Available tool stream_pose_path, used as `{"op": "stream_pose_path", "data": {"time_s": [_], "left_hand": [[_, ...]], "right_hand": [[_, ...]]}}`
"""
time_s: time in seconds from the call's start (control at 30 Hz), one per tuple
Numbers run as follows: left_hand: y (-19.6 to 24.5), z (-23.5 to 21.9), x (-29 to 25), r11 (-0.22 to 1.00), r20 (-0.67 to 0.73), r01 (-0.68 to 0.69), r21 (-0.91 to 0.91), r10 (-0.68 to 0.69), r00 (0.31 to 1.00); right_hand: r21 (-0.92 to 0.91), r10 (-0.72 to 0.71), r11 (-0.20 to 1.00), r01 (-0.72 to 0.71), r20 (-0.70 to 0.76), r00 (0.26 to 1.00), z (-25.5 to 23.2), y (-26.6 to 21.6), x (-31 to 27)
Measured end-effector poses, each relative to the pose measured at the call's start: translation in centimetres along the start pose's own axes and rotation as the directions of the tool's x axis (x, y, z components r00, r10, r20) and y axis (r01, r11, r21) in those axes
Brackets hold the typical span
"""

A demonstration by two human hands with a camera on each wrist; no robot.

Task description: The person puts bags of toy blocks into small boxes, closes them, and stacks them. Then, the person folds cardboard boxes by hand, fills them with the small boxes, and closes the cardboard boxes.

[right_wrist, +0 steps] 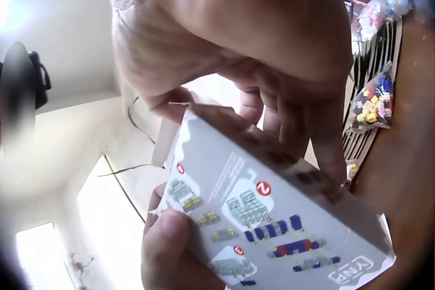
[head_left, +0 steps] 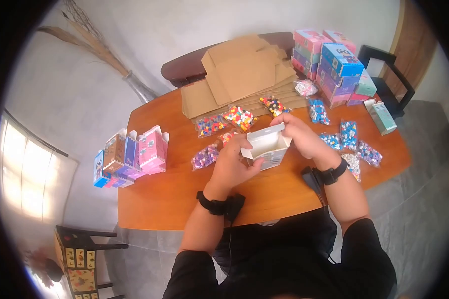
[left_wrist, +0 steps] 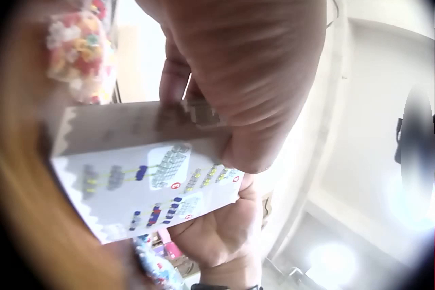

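Note:
A small carton box (head_left: 273, 161) with an open top is held over the table between both hands. My left hand (head_left: 233, 167) grips its left side, thumb on the near edge. My right hand (head_left: 304, 138) holds the opposite side by the upper rim. In the left wrist view the box (left_wrist: 122, 181) shows printed brick diagrams, with the left hand (left_wrist: 238, 52) over its rim and the right hand (left_wrist: 221, 232) below. In the right wrist view the right hand's thumb lies at a corner of the box (right_wrist: 272, 208), its fingers partly hidden behind it; the left thumb (right_wrist: 171, 229) presses the printed side.
Bags of coloured bricks (head_left: 240, 117) lie beyond the hands and more bags (head_left: 349, 133) to the right. Flat brown cardboard (head_left: 242, 74) is stacked at the back. Colourful boxes stand at left (head_left: 152, 151) and back right (head_left: 339, 62). A pale green box (head_left: 382, 118) lies near the right edge.

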State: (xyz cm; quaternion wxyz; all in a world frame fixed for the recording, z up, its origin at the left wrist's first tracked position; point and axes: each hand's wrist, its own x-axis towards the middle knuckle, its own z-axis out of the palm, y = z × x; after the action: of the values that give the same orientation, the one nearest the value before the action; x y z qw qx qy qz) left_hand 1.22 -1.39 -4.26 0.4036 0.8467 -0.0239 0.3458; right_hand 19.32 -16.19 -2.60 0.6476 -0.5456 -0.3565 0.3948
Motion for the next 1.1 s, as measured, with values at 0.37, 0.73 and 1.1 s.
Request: {"op": "stream_pose_path", "data": {"time_s": [0.37,0.73,1.1], "left_hand": [[0.3,-0.7,0.7,0.991,-0.027,-0.004,0.13,0.008,1.0],[-0.8,-0.8,0.4,0.998,0.03,0.059,0.01,-0.059,0.998],[-1.1,-0.4,0.2,0.992,0.085,0.088,-0.091,-0.081,0.993]], "right_hand": [[-0.932,-0.064,0.342,-0.123,-0.154,0.986,-4.1,-8.0,-3.8],[-0.989,-0.044,0.147,-0.014,-0.021,0.999,-4.3,-6.8,-5.0],[-0.693,-0.433,0.602,0.396,0.133,0.892,2.9,-6.2,-2.9]]}}
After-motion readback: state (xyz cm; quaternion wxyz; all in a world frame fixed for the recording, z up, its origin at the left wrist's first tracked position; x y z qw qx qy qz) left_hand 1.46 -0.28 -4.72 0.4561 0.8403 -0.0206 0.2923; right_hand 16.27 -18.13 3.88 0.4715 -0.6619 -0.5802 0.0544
